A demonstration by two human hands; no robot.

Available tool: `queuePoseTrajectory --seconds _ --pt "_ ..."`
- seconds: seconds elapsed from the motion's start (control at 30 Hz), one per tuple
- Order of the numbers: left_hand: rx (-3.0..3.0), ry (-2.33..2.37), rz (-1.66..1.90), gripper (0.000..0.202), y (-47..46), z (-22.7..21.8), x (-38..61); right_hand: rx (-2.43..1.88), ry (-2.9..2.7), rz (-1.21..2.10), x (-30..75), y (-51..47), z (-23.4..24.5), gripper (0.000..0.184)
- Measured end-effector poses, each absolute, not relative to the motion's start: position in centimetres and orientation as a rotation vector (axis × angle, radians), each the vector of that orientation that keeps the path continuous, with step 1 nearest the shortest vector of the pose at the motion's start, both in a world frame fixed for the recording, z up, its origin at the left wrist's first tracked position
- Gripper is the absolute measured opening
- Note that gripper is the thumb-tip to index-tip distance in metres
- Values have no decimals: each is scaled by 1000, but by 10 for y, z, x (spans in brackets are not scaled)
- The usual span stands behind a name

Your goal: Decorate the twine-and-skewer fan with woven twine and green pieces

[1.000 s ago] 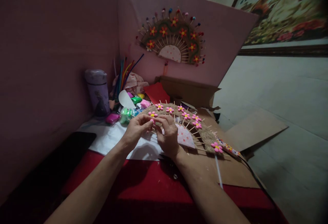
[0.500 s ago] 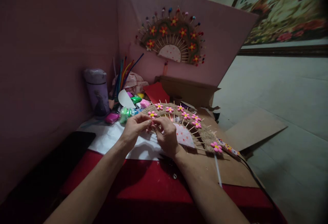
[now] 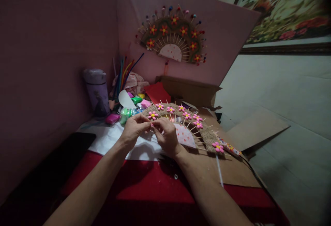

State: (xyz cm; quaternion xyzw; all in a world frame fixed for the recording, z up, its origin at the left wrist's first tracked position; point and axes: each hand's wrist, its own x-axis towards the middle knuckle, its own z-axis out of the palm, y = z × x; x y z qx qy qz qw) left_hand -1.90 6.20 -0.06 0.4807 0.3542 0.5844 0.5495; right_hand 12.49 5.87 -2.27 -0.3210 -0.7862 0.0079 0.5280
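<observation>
A fan-shaped craft (image 3: 207,134) of twine and wooden sticks lies on the table, dotted with several pink clay flowers (image 3: 218,146). My left hand (image 3: 133,131) and my right hand (image 3: 167,136) meet over its left end. Their fingertips are pinched together on a tiny pink bit of clay, just below the leftmost flower (image 3: 153,115). Both hands are closed. The white dotted half-disc (image 3: 186,137) at the fan's centre shows beside my right hand.
A finished fan (image 3: 173,36) with red flowers hangs on the pink board behind. A purple bottle (image 3: 97,91), pipe cleaners (image 3: 124,72), clay packets (image 3: 129,110) and a red sheet (image 3: 157,93) stand at the back. A white stick (image 3: 219,169) lies on the cardboard; a dark phone (image 3: 74,146) lies left.
Both hands have slid a little down and left together, still pinched at the fan's left end. The view has shifted slightly.
</observation>
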Motion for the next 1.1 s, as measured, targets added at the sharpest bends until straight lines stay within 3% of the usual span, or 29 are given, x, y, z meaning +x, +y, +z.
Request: queuePoseTrajectory --seconds 0.17,0.37,0.47,0.67,0.87,1.1 --pt "1017 732 1326 17 63 -1 -18 -774 -1754 321 122 56 -20 5" --pt "850 700 1386 19 66 3 -25 -646 -1310 1185 121 56 -13 15" --pt "841 638 1414 24 67 5 -30 -570 -1129 1350 124 57 -9 18" --pt "935 577 1217 25 62 2 -24 -664 -1120 1227 123 61 -13 19" --pt "946 578 1102 31 62 -4 -19 -654 -1374 798 119 63 -16 6" --pt "1020 565 1048 35 63 -7 -20 -681 -1469 609 121 64 -22 21"
